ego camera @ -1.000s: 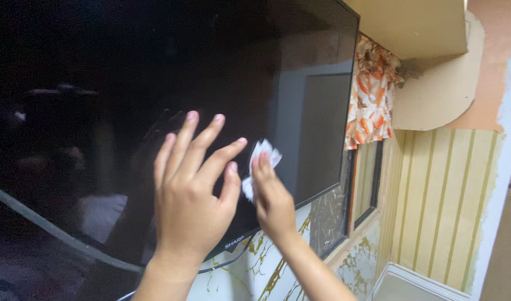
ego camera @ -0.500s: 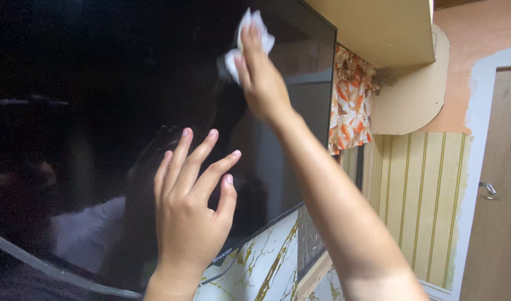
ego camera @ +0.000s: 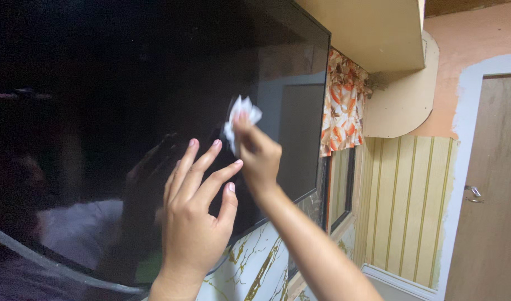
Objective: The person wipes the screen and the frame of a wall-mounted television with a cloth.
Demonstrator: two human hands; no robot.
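Note:
A large black flat screen (ego camera: pixel 99 83) hangs on the wall and fills the left of the view. My right hand (ego camera: pixel 258 153) presses a crumpled white tissue (ego camera: pixel 240 120) against the glass near the screen's right side. My left hand (ego camera: pixel 197 214) is flat on the lower part of the screen with its fingers spread, just left of and below the right hand. Dim reflections of the hands show in the glass.
A pale shelf (ego camera: pixel 372 33) juts out above the screen's right corner. An orange and white patterned curtain (ego camera: pixel 342 103) hangs beside it over a window. Striped wall panelling (ego camera: pixel 406 200) and a wooden door (ego camera: pixel 492 189) with a metal handle stand to the right. Marble-patterned wall lies below the screen.
My right hand with the tissue rose to the screen's top edge, then came back down to the middle right. The left hand has stayed on the glass.

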